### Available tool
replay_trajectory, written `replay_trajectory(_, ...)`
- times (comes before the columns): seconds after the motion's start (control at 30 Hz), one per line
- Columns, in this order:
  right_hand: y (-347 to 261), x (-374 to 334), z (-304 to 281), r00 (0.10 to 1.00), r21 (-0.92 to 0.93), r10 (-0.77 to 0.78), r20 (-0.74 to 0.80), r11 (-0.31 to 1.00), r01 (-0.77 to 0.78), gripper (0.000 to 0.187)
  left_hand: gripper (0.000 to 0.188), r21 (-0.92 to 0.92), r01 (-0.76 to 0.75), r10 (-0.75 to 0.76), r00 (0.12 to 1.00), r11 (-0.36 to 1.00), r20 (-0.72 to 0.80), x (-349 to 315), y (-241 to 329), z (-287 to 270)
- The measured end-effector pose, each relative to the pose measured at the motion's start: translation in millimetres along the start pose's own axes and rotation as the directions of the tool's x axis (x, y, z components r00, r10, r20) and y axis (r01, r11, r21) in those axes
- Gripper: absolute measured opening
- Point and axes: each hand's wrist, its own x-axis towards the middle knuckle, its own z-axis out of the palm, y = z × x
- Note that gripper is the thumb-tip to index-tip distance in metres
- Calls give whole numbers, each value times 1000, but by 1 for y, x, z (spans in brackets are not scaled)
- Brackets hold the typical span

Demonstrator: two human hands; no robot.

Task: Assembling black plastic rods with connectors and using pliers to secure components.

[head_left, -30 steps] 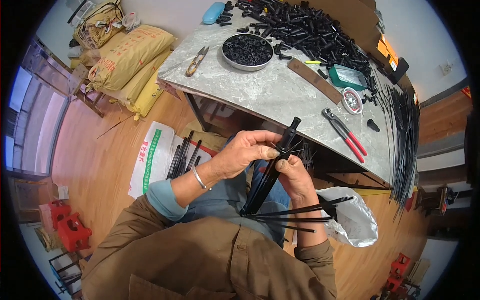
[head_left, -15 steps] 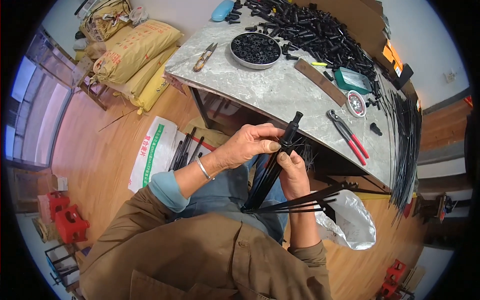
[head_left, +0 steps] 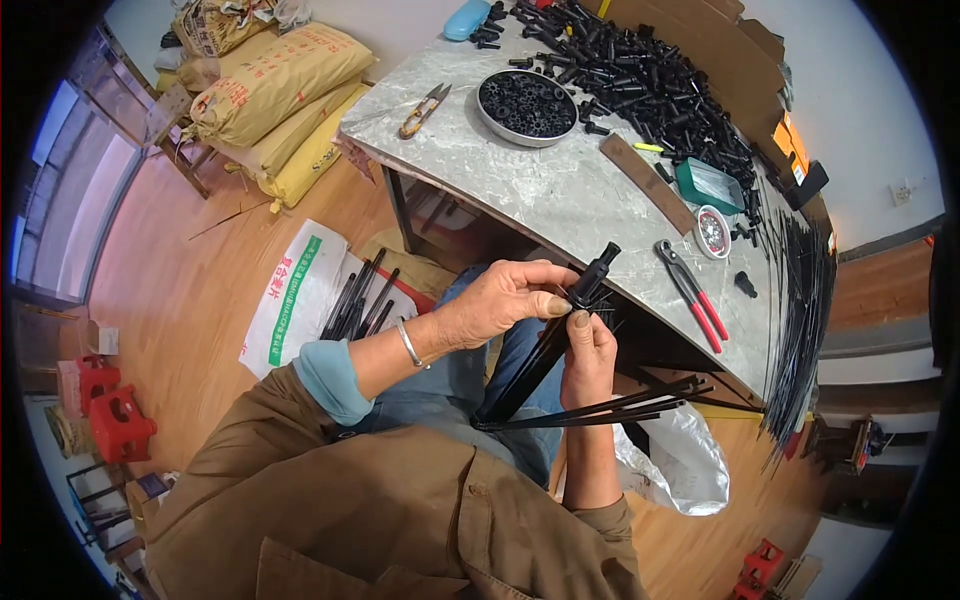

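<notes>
- My left hand (head_left: pixel 495 300) is closed around the upper part of a black rod assembly (head_left: pixel 545 340), fingers curled over it and thumb pressed near its capped top end.
- My right hand (head_left: pixel 588 352) grips the same assembly from the other side, just below the left, thumb up against the shaft; both hands are clamped on it and touch each other.
- The assembly stands tilted in front of me above my lap, its top end pointing up toward the table edge (head_left: pixel 640 295), its lower end down by my jeans.
- Several thin black rods (head_left: pixel 610 405) fan out sideways from its lower part toward my right, crossing over a clear plastic bag (head_left: pixel 680 460) on the floor.
- On the grey marble table: red-handled pliers (head_left: pixel 692 292) near the edge, a round tray of black rings (head_left: pixel 526 105), a heap of black plastic fittings (head_left: pixel 640 75), thread snips (head_left: pixel 424 108) and a small green box (head_left: pixel 708 185).
- A bundle of long black rods (head_left: pixel 800 300) lies along the table's right end.
- More black rods (head_left: pixel 358 305) rest on a white sack (head_left: pixel 295 300) on the wooden floor to my left, with yellow sacks (head_left: pixel 280 95) stacked beyond.
</notes>
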Motion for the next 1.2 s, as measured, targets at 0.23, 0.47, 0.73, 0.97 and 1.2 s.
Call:
replay_trajectory(0.23, 2, 0, -7, 999, 44, 31, 31, 999, -32, 39, 37, -9, 25, -25, 1000, 1000, 3, -3, 4, 6)
replay_trajectory(0.47, -8, -1, -12, 992, 66, 59, 114, 996, -67, 40, 37, 17, -24, 23, 1000, 1000, 16, -3, 1, 9)
replay_trajectory(0.73, -17, 0, -22, 957, 148, 200, 212, 961, -234, 31, 38, 84, -22, 20, 999, 996, 27, -7, 7, 12)
replay_trajectory(0.97, -23, -3, -16, 971, 111, 172, 165, 975, -192, 32, 36, 89, 109, -112, 993, 990, 37, 3, 16, 9)
replay_trajectory(1.2, -19, -4, -20, 972, 91, 174, 156, 978, -189, 29, 33, 206, 72, -92, 992, 976, 88, 5, 11, 17)
